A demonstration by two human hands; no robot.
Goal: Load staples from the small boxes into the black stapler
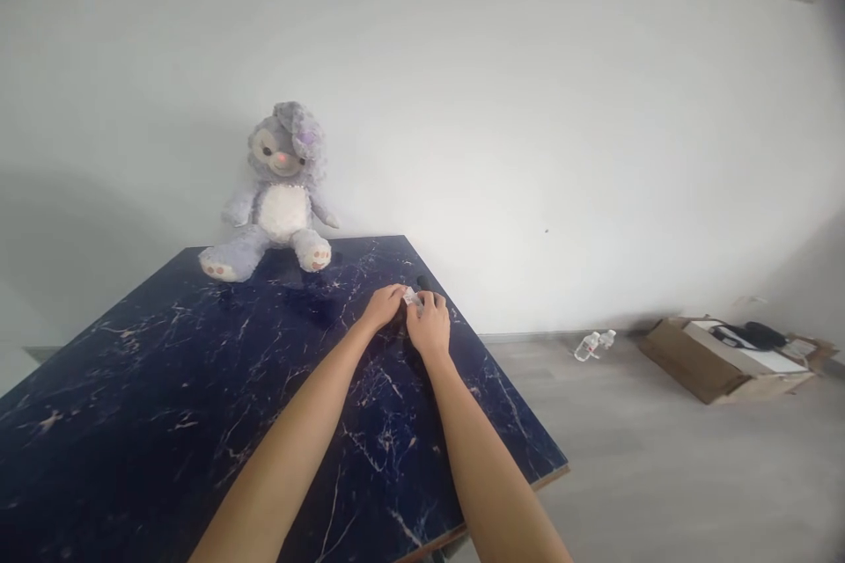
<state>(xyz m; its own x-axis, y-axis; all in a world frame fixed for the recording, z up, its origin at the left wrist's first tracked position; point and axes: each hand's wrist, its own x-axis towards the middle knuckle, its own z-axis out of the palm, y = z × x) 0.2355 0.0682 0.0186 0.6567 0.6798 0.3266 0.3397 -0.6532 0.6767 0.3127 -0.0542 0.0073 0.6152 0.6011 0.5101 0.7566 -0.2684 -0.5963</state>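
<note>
Both my hands are out over the right side of the dark blue marbled table [217, 387]. Between them is a small whitish, partly clear piece [410, 295], perhaps a plastic wrapper; its exact kind is too small to make out. My left hand [384, 306] pinches its left side with closed fingertips. Curled round its right side are the fingers of my right hand [430, 323], which hide part of it. Just beyond the right fingertips lies a small dark object [423, 282], partly covered.
A grey-purple plush toy [283, 193] sits at the table's back edge against the white wall [528, 106]. Right of the table, plastic bottles [587, 346] lie on the grey floor [613, 457]. A cardboard box [693, 361] with black things on top stands farther right.
</note>
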